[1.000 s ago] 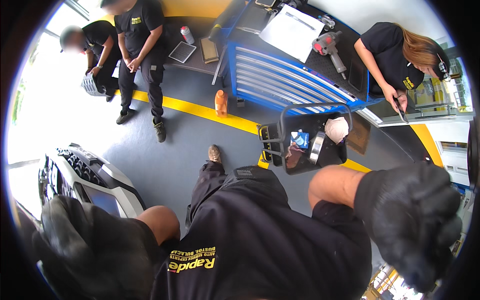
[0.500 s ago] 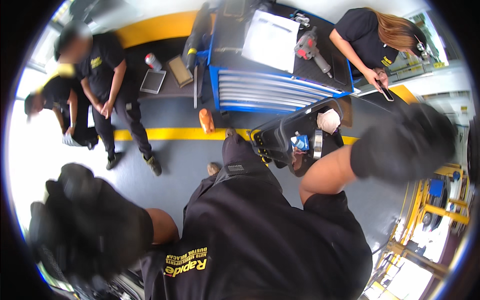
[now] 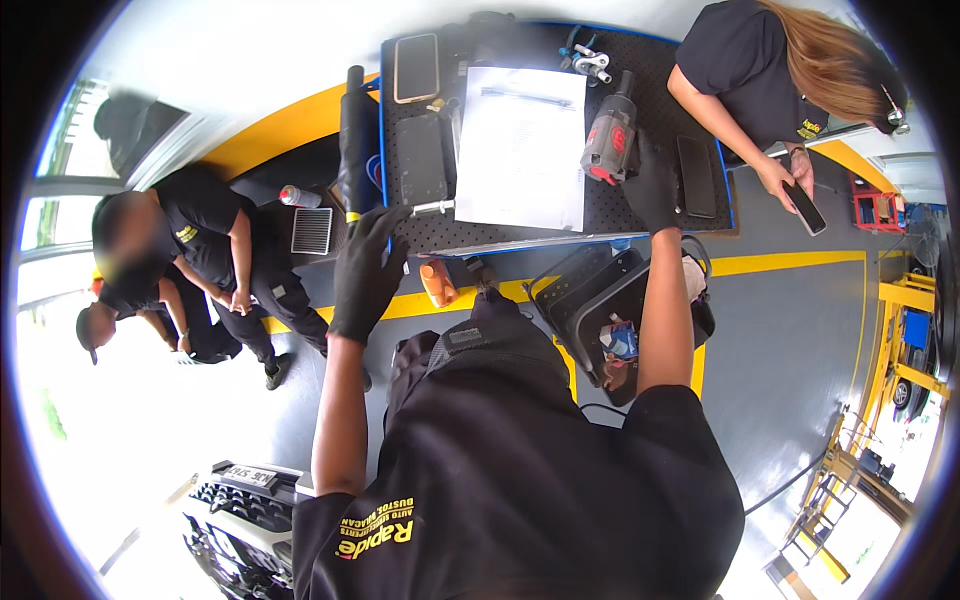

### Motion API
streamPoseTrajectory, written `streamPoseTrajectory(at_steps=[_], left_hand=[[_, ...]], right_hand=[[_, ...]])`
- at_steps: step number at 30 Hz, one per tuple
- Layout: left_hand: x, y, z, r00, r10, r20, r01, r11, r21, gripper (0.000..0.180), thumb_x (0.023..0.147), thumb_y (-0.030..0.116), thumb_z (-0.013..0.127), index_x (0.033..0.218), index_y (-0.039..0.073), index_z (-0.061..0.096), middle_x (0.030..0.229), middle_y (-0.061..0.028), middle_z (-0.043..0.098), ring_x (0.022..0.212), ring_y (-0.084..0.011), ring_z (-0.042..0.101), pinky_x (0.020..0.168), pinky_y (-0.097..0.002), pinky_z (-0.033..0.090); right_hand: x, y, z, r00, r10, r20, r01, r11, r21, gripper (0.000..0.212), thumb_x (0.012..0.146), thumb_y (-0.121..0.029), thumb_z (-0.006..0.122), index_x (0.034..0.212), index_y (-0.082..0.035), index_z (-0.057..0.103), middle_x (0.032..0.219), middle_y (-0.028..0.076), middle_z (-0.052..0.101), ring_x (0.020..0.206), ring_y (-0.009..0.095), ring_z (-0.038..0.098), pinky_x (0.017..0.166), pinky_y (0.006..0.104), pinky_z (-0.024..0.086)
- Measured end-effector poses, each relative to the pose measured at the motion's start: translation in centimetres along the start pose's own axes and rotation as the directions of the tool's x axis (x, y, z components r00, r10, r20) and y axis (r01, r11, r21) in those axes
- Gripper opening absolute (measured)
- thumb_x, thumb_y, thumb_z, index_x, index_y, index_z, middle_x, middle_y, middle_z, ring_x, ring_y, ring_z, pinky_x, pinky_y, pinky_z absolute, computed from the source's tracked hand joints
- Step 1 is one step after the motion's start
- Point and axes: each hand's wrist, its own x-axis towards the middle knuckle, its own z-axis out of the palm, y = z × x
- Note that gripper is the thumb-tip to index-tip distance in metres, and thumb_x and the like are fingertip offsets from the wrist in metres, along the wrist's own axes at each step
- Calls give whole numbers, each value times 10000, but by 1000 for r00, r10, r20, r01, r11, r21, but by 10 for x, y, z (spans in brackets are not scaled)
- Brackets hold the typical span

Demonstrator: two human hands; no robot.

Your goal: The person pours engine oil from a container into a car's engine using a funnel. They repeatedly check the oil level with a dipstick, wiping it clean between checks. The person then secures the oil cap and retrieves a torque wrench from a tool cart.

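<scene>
My right hand (image 3: 655,187), in a black glove, is closed at the side of a grey-and-red impact wrench (image 3: 608,140) over the tool cabinet top. The wrench's narrow end points away from me; its grip is hidden by the glove. My left hand (image 3: 366,275), also gloved in black, reaches the cabinet's near left edge, thumb and fingers apart. Its fingertips are beside a short silver rod-shaped tool (image 3: 434,207); whether they touch it I cannot tell. Between my hands lies a white sheet of paper (image 3: 520,160) with a thin tool-like bar across its upper part.
Phones (image 3: 416,68) and small metal fittings (image 3: 590,65) lie on the cabinet top (image 3: 500,236). An orange bottle (image 3: 438,284) stands on the floor. A black chair (image 3: 590,300) is close to my right arm. One person (image 3: 745,90) stands right; two others are left.
I am closer to the cabinet. Both hands have come in from the sides to its top. The impact wrench has turned, its narrow end now pointing away from me, with my right hand at it.
</scene>
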Motion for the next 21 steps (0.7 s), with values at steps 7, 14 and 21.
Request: streamPoseTrajectory(at_steps=[7,14,21], left_hand=[[50,-23,58,974,150,168,-192,942,276,432,862,284,776,1273,194,679,1174,-73,632,1055,-317,625,860,-452,522],[55,-43,71,967,172,190,-229,913,338,353,868,308,758,1140,106,658,1087,-97,628,1010,-326,625,825,-468,513],[44,-63,80,959,279,48,-282,933,225,401,856,258,777,1185,88,624,1141,-139,630,1043,-355,636,861,-457,519]], right_hand=[[12,-10,-18,999,-26,-40,24,999,-43,823,745,-66,729,1528,-120,482,1338,297,567,1266,478,542,1038,545,451],[14,-21,-11,991,-86,-103,49,947,-317,624,811,-33,670,1423,-104,571,1298,251,594,1231,442,565,1027,541,456],[84,-122,47,898,-400,-182,422,901,100,246,868,-70,655,1106,-103,708,1108,126,658,1014,338,648,868,476,537]])
